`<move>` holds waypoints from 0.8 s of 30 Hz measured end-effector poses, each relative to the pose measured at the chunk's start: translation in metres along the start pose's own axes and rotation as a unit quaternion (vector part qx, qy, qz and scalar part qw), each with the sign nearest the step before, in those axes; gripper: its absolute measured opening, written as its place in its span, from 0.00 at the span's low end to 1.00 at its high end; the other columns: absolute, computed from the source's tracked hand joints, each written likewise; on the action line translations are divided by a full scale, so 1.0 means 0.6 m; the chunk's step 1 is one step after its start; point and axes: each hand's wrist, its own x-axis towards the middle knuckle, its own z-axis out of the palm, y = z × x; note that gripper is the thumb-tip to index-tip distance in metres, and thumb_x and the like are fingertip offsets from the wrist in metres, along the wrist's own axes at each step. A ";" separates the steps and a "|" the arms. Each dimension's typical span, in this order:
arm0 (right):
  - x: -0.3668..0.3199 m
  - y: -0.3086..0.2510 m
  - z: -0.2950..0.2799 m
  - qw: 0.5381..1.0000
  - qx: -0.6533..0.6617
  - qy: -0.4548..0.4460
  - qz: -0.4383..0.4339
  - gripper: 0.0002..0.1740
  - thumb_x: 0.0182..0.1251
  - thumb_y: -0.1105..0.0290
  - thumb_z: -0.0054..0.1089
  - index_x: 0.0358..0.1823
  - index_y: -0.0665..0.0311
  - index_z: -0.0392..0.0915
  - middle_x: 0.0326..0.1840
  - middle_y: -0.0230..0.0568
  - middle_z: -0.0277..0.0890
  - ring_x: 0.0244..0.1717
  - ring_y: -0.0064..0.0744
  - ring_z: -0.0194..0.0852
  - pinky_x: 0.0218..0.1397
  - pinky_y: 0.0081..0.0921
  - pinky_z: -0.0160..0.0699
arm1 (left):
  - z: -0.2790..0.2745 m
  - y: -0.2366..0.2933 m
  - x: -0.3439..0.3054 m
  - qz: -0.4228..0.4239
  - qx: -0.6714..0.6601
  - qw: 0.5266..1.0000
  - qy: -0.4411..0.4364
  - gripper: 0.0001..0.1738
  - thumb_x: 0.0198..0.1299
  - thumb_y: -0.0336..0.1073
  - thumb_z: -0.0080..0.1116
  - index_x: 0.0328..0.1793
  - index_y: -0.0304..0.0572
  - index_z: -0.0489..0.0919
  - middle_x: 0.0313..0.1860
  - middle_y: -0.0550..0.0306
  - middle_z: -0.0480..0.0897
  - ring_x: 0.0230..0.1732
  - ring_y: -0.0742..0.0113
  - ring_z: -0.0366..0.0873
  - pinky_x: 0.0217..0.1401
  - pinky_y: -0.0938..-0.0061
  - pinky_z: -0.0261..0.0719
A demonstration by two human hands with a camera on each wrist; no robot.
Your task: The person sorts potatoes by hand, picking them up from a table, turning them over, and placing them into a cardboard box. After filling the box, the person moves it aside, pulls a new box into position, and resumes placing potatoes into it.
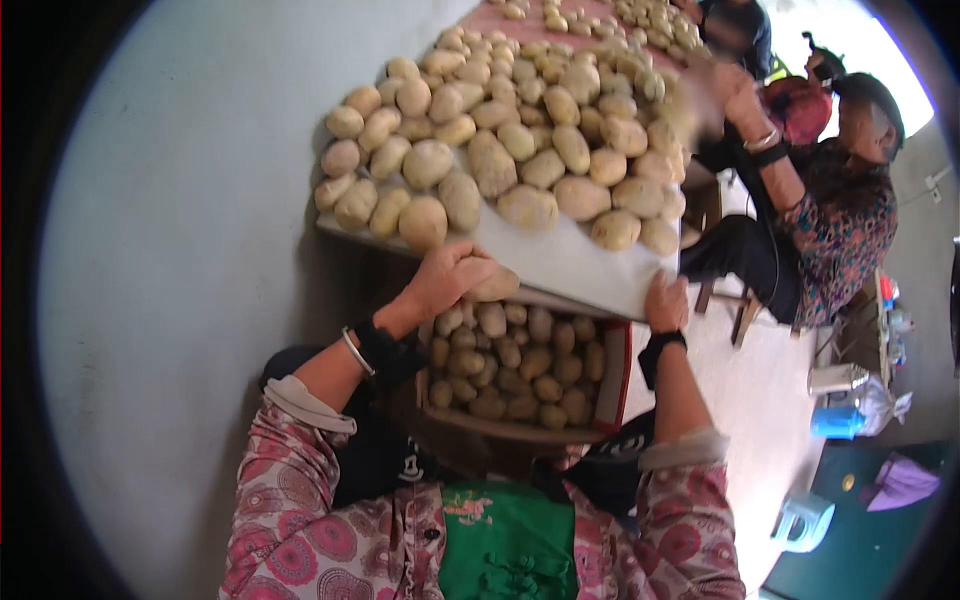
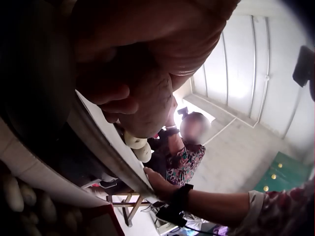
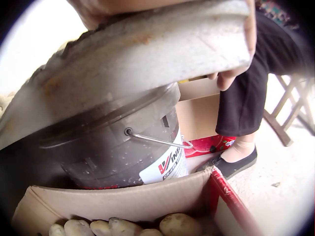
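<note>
Over the near edge of the white tabletop (image 1: 560,265), my left hand (image 1: 440,282) grips a potato (image 1: 495,285). In the left wrist view the fingers curl round that potato (image 2: 150,105), hiding part of it. My right hand (image 1: 667,303) holds the tabletop's near right corner; its fingertips (image 3: 226,81) wrap under the edge in the right wrist view. Many loose potatoes (image 1: 525,207) cover the table beyond both hands. Below the edge, in front of my body, stands a cardboard box (image 1: 613,380) with a layer of potatoes (image 1: 510,355) inside.
A dark bucket (image 3: 113,152) with a wire handle stands under the table behind the box. To the right another person (image 1: 835,215) sits by the table, near a wooden stool (image 1: 745,318). A plain wall (image 1: 190,200) runs along the left.
</note>
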 end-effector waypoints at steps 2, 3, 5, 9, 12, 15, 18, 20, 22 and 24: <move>0.005 0.001 0.005 1.000 -0.021 -0.006 0.023 0.31 0.64 0.45 0.41 0.49 0.70 0.68 0.50 0.64 0.73 0.53 0.59 0.71 0.55 0.46 0.67 | 0.015 -0.009 -0.010 0.009 0.135 0.991 -0.013 0.17 0.60 0.45 0.53 0.43 0.38 0.77 0.26 0.62 0.77 0.26 0.79 0.72 0.24 0.82 0.71; 0.002 -0.004 0.000 0.999 -0.025 -0.007 0.029 0.32 0.64 0.45 0.41 0.50 0.69 0.68 0.50 0.63 0.73 0.54 0.58 0.71 0.56 0.45 0.67 | 0.008 -0.028 -0.006 0.038 0.189 0.981 -0.034 0.19 0.59 0.46 0.54 0.48 0.37 0.77 0.31 0.61 0.79 0.31 0.78 0.73 0.29 0.81 0.74; 0.005 -0.003 0.004 0.998 -0.042 -0.007 0.047 0.34 0.64 0.43 0.39 0.51 0.70 0.68 0.51 0.62 0.73 0.55 0.58 0.70 0.57 0.44 0.66 | 0.000 -0.047 -0.011 0.003 0.191 0.980 -0.050 0.20 0.59 0.46 0.54 0.49 0.37 0.77 0.33 0.60 0.79 0.33 0.76 0.74 0.32 0.79 0.75; 0.003 -0.010 -0.010 0.998 -0.028 -0.034 0.050 0.37 0.63 0.40 0.35 0.51 0.71 0.67 0.51 0.68 0.72 0.56 0.62 0.69 0.59 0.47 0.64 | 0.007 -0.048 -0.015 -0.061 0.229 0.969 -0.069 0.20 0.60 0.44 0.54 0.52 0.37 0.76 0.38 0.57 0.80 0.37 0.70 0.75 0.41 0.75 0.76; 0.003 -0.008 -0.012 0.998 -0.024 -0.035 0.045 0.38 0.63 0.39 0.35 0.51 0.72 0.67 0.52 0.68 0.72 0.56 0.61 0.68 0.60 0.47 0.63 | 0.021 -0.107 -0.009 -0.016 0.240 0.964 -0.117 0.20 0.59 0.43 0.54 0.51 0.36 0.76 0.37 0.53 0.80 0.36 0.66 0.77 0.41 0.73 0.76; 0.005 -0.008 -0.006 0.998 -0.038 -0.027 0.042 0.34 0.64 0.43 0.39 0.50 0.71 0.68 0.50 0.62 0.74 0.55 0.58 0.71 0.57 0.46 0.66 | 0.047 -0.126 -0.013 0.054 0.236 0.959 -0.145 0.20 0.57 0.43 0.55 0.50 0.36 0.77 0.35 0.48 0.80 0.35 0.61 0.80 0.40 0.70 0.77; 0.005 -0.009 -0.007 0.997 -0.045 -0.024 0.056 0.34 0.64 0.43 0.39 0.52 0.71 0.68 0.51 0.62 0.74 0.55 0.58 0.71 0.58 0.46 0.66 | 0.096 -0.094 -0.022 0.050 0.218 0.941 -0.253 0.23 0.59 0.40 0.55 0.59 0.38 0.72 0.42 0.52 0.79 0.41 0.69 0.78 0.44 0.75 0.75; 0.006 -0.010 -0.003 0.997 -0.044 -0.016 0.056 0.35 0.64 0.42 0.39 0.53 0.71 0.68 0.51 0.61 0.74 0.55 0.57 0.71 0.58 0.45 0.66 | 0.117 -0.065 -0.029 -0.004 0.238 0.919 -0.313 0.26 0.57 0.36 0.58 0.62 0.37 0.69 0.44 0.50 0.79 0.44 0.70 0.78 0.45 0.74 0.76; 0.004 -0.010 -0.005 0.998 -0.041 -0.019 0.044 0.35 0.64 0.41 0.39 0.52 0.70 0.68 0.51 0.60 0.74 0.55 0.57 0.71 0.58 0.46 0.66 | 0.127 -0.068 -0.035 0.076 0.106 0.952 -0.278 0.27 0.55 0.31 0.58 0.62 0.37 0.68 0.45 0.50 0.79 0.44 0.69 0.79 0.44 0.74 0.77; 0.000 -0.013 -0.011 0.998 -0.041 -0.023 0.042 0.35 0.64 0.41 0.37 0.50 0.71 0.68 0.50 0.61 0.74 0.55 0.56 0.71 0.57 0.46 0.66 | 0.126 -0.049 -0.026 0.170 0.149 0.947 -0.229 0.26 0.55 0.27 0.56 0.61 0.37 0.68 0.44 0.51 0.78 0.43 0.67 0.80 0.44 0.73 0.78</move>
